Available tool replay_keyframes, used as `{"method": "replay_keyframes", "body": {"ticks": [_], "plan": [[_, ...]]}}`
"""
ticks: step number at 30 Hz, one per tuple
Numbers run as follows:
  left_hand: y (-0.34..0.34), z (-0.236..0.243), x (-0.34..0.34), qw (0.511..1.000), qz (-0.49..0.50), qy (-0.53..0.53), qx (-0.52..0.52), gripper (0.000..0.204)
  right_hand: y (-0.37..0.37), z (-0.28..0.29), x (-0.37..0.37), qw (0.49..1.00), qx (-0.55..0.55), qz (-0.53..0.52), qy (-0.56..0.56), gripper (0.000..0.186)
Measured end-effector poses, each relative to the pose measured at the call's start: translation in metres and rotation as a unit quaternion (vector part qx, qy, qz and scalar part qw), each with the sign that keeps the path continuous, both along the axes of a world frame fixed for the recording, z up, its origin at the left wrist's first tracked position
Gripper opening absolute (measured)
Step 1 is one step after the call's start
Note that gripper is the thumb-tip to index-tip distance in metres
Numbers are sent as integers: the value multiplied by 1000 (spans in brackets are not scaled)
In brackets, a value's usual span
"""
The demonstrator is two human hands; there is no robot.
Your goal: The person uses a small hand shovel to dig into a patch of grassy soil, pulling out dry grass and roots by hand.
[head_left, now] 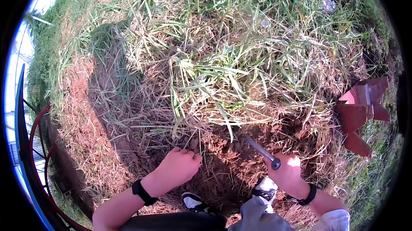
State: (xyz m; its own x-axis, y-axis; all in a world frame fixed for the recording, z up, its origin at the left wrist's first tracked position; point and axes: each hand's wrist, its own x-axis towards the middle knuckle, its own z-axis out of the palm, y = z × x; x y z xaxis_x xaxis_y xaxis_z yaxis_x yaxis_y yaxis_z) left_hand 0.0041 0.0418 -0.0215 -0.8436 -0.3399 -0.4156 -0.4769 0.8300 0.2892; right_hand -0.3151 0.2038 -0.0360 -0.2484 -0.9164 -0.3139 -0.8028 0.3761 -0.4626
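While matted grass (206,76) is spreading ahead, we are apparently working the reddish soil (240,162) along its near edge. Our left hand (178,170) is curling low beside it; whether its grip is holding stems, we cannot tell. Our right hand (286,172) is grasping a slim metal hand tool (260,147), angled over the soil; the next move is probably calling for a steady, low tip.

red-brn soil (221,143) w/ grn grass (210,74)

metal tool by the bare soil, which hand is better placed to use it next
Likely the right hand: it grips the metal tool over bare soil; the left hand shows no tool.
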Motion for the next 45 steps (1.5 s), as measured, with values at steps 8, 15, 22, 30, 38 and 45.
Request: {"method": "replay_keyframes", "body": {"ticks": [8, 15, 22, 30, 38, 45], "plan": [[-4, -5, -31, 999, -12, 12, 27, 14, 8, -24, 1, 993, -96, -62, -28, 32], [-3, -4, -26, 1000, -12, 12, 17, 14, 37, -49, -4, 985, -144, -80, -43, 26], [4, 3, -18, 1000, -21, 14, 4, 13, 63, -84, -11, 979, -178, -87, -41, 25], [9, 12, -13, 1000, -17, 9, 20, 13, 36, -40, -11, 991, -26, -62, -113, 33], [5, 15, -1, 1000, 11, -10, 2, 15, -21, 65, -45, 990, 49, 112, -64, 34], [-4, -8, -3, 1000, -7, -22, 4, 15, -5, -7, 7, 998, 48, 8, -40, 36]]}}
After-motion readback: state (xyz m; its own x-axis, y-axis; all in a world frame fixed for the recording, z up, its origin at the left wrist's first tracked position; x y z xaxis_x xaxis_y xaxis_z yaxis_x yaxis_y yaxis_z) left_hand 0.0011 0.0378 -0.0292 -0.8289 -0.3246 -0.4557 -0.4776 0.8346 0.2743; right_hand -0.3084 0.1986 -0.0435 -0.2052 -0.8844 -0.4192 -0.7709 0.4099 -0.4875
